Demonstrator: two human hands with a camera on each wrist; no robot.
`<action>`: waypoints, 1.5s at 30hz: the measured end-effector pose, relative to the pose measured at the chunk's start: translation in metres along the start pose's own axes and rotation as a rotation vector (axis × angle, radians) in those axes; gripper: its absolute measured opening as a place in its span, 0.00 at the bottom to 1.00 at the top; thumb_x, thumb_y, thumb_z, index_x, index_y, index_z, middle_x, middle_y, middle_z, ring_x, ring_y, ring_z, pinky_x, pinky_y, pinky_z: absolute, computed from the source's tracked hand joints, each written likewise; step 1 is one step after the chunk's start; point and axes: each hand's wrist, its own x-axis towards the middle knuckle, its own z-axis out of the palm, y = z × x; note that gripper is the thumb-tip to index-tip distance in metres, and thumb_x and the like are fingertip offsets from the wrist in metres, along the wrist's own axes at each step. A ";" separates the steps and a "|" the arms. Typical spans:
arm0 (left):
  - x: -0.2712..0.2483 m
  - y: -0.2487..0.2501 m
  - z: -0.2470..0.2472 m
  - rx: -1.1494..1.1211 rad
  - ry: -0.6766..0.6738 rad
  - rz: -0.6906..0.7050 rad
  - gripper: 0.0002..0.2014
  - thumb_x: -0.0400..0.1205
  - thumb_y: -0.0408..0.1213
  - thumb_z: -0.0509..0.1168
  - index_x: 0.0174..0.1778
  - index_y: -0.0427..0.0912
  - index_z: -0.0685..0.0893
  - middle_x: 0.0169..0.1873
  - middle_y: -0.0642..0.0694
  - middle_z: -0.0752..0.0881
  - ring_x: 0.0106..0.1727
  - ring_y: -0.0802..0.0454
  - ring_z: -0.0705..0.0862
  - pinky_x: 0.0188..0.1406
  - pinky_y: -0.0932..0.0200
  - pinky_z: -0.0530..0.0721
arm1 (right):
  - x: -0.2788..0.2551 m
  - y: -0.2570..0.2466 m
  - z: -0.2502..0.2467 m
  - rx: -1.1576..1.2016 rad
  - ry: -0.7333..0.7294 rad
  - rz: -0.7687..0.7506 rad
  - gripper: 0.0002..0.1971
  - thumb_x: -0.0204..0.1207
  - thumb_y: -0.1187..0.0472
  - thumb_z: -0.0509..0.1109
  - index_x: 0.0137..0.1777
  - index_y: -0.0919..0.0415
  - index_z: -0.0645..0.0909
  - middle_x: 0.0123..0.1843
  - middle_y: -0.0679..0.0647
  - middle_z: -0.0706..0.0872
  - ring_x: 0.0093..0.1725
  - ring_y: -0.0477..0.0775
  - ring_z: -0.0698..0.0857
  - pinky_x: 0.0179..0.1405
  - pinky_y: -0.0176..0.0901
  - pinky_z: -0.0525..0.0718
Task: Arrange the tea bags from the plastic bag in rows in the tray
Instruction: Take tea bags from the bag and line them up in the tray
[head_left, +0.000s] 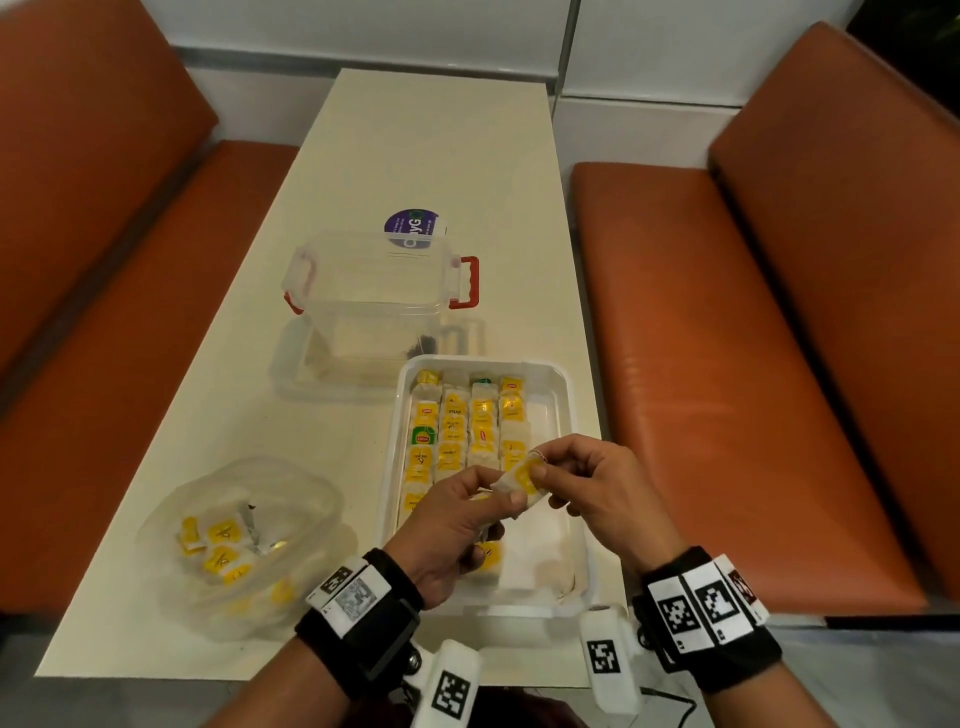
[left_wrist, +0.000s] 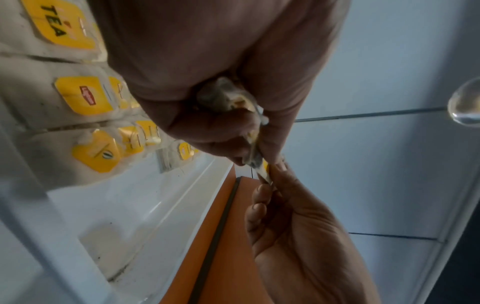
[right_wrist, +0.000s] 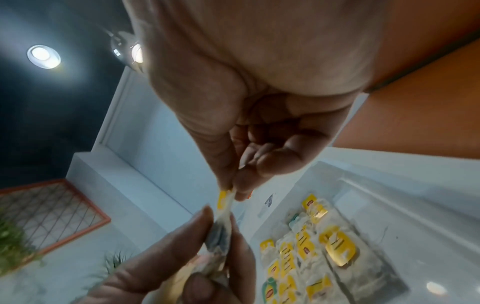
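Both hands hold one tea bag (head_left: 521, 482) with a yellow tag above the white tray (head_left: 565, 410). My left hand (head_left: 457, 512) pinches its lower end and my right hand (head_left: 582, 480) pinches the upper end by the tag. Seen from the wrists, the tea bag (left_wrist: 255, 158) (right_wrist: 223, 214) is stretched between the two pinches. Several rows of yellow-tagged tea bags (head_left: 470, 431) fill the tray's left and middle; its right strip is bare. The clear plastic bag (head_left: 244, 535) with several more tea bags lies at the table's near left.
A clear lidless box with red latches (head_left: 374, 291) stands behind the tray, its lid (head_left: 296, 364) lying flat beneath it and a purple round sticker (head_left: 413, 226) beyond. Orange benches (head_left: 727, 364) flank the cream table (head_left: 415, 145).
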 end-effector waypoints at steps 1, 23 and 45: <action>0.000 -0.001 -0.001 0.017 0.008 0.004 0.08 0.77 0.37 0.77 0.48 0.50 0.87 0.34 0.51 0.85 0.31 0.58 0.76 0.23 0.65 0.63 | 0.000 0.000 0.000 -0.041 -0.014 -0.018 0.03 0.78 0.62 0.77 0.50 0.56 0.89 0.33 0.52 0.90 0.31 0.46 0.85 0.31 0.34 0.78; -0.020 -0.001 -0.048 -0.303 0.025 -0.036 0.22 0.79 0.14 0.58 0.63 0.35 0.86 0.55 0.33 0.90 0.45 0.46 0.90 0.39 0.55 0.91 | 0.050 0.002 0.011 -1.147 -0.331 0.005 0.09 0.81 0.57 0.70 0.57 0.43 0.85 0.53 0.44 0.88 0.53 0.52 0.86 0.41 0.40 0.75; -0.023 0.000 -0.047 -0.185 0.048 -0.045 0.11 0.81 0.27 0.70 0.56 0.42 0.91 0.35 0.45 0.87 0.35 0.54 0.85 0.28 0.62 0.85 | 0.083 0.000 0.026 -1.154 -0.277 0.112 0.11 0.78 0.61 0.71 0.43 0.40 0.81 0.50 0.45 0.87 0.49 0.53 0.87 0.39 0.42 0.79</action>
